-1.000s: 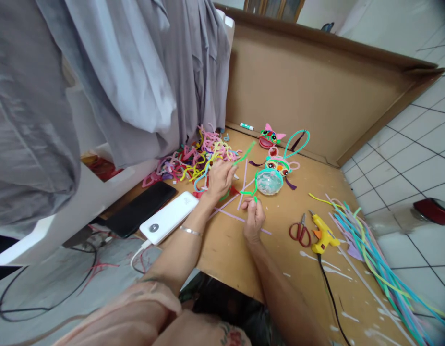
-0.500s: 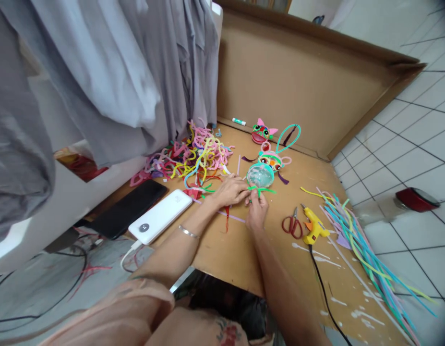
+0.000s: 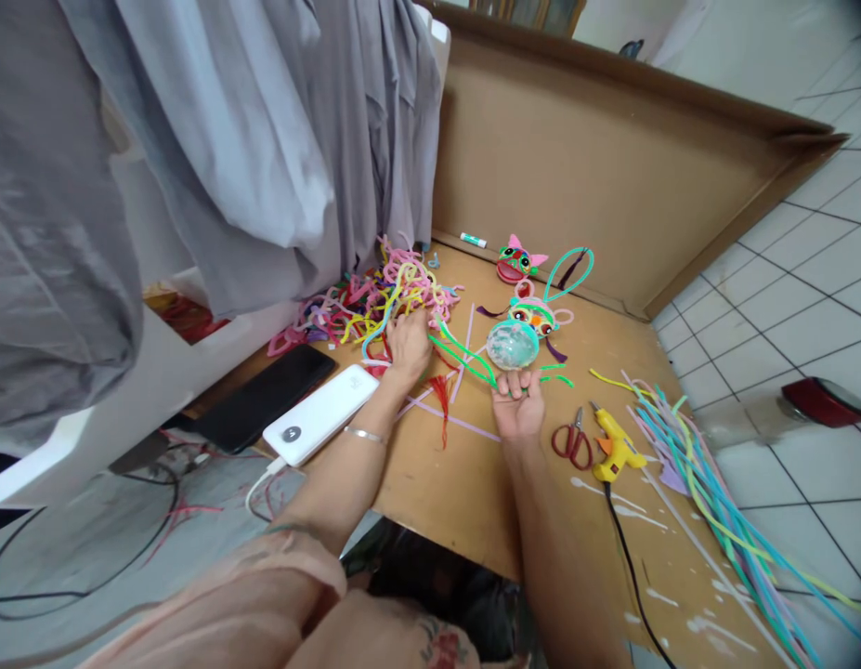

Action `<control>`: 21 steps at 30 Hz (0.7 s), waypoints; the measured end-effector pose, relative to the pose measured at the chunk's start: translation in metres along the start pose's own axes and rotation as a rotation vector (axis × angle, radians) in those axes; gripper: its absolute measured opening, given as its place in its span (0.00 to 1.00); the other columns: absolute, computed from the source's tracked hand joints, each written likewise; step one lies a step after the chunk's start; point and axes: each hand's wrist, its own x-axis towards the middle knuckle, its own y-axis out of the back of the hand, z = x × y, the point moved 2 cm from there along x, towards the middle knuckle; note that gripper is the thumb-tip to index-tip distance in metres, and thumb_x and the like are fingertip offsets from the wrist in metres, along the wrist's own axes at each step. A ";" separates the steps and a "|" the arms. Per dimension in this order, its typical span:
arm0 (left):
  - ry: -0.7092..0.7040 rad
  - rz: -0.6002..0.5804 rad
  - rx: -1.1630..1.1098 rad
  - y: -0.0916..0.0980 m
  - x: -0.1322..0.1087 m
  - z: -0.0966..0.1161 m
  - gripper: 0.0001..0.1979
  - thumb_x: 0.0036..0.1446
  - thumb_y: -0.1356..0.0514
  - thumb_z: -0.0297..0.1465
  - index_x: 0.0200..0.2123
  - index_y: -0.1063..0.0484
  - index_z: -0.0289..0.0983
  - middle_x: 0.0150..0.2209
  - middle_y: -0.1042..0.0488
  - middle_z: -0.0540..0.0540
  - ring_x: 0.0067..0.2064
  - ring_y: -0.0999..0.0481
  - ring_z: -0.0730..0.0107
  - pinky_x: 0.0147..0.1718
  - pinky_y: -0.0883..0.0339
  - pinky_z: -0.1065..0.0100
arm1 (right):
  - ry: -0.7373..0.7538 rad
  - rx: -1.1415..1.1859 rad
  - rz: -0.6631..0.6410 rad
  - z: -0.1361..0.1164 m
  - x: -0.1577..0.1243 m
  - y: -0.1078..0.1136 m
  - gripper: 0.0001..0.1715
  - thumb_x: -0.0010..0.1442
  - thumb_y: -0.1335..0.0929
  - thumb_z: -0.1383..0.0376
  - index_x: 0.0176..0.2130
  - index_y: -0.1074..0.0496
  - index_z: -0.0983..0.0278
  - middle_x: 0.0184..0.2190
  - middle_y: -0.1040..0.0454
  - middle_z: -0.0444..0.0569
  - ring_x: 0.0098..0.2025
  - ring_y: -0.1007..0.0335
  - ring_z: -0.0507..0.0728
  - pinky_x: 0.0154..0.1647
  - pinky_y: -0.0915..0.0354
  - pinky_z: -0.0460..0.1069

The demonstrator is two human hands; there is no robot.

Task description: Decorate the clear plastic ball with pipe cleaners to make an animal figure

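Green pipe cleaners (image 3: 466, 357) stretch between my two hands. My left hand (image 3: 410, 346) is closed on their left end, beside the pile of curled pipe cleaners (image 3: 353, 305). My right hand (image 3: 519, 409) is palm up, its fingers curled around the other part, with green ends sticking out to its right. Just beyond those fingers sits a clear, teal-rimmed round shell (image 3: 512, 345). Behind it lies a decorated animal face (image 3: 531, 316) with pink ears and a teal loop. A red tassel (image 3: 441, 400) and lilac strips (image 3: 464, 426) lie between my forearms.
To the right are red-handled scissors (image 3: 573, 440), a yellow glue gun (image 3: 617, 448) with a black cord, and long pipe cleaners (image 3: 709, 492). At left lie a white power bank (image 3: 321, 414) and a black phone (image 3: 267, 400). A pink-eared figure (image 3: 517, 260) and marker (image 3: 473, 240) stand near the cardboard wall (image 3: 597, 167).
My left hand has moved left, away from my right hand, drawing the green pipe cleaners out between them. My right hand has turned palm up. The view has shifted slightly.
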 end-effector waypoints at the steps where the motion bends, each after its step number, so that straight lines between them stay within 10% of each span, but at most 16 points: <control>1: 0.027 0.000 -0.018 0.001 0.000 -0.001 0.13 0.61 0.50 0.24 0.39 0.26 0.37 0.38 0.22 0.38 0.46 0.25 0.50 0.50 0.40 0.57 | -0.021 0.032 0.002 -0.003 0.002 0.003 0.27 0.68 0.38 0.51 0.22 0.47 0.60 0.15 0.54 0.34 0.18 0.53 0.50 0.25 0.42 0.46; 12: -0.162 0.033 -0.645 -0.001 -0.009 0.021 0.09 0.61 0.43 0.35 0.34 0.26 0.37 0.37 0.23 0.43 0.42 0.26 0.63 0.47 0.34 0.64 | -0.093 0.078 0.080 -0.019 0.007 0.009 0.29 0.73 0.46 0.56 0.21 0.48 0.60 0.15 0.60 0.34 0.17 0.68 0.50 0.18 0.52 0.43; 16: -0.055 -0.441 -1.135 -0.008 -0.026 0.047 0.20 0.55 0.39 0.49 0.33 0.26 0.36 0.30 0.25 0.45 0.30 0.28 0.69 0.32 0.33 0.68 | -0.152 0.052 -0.022 -0.020 0.004 0.002 0.28 0.73 0.45 0.54 0.22 0.49 0.60 0.15 0.61 0.34 0.18 0.70 0.50 0.16 0.55 0.43; 21: -0.152 -0.976 -1.025 -0.006 -0.053 0.067 0.25 0.48 0.34 0.52 0.27 0.24 0.33 0.25 0.27 0.47 0.26 0.31 0.73 0.27 0.36 0.72 | -0.144 0.059 0.050 -0.023 0.005 0.002 0.30 0.73 0.48 0.52 0.22 0.49 0.60 0.14 0.61 0.34 0.18 0.72 0.50 0.16 0.57 0.43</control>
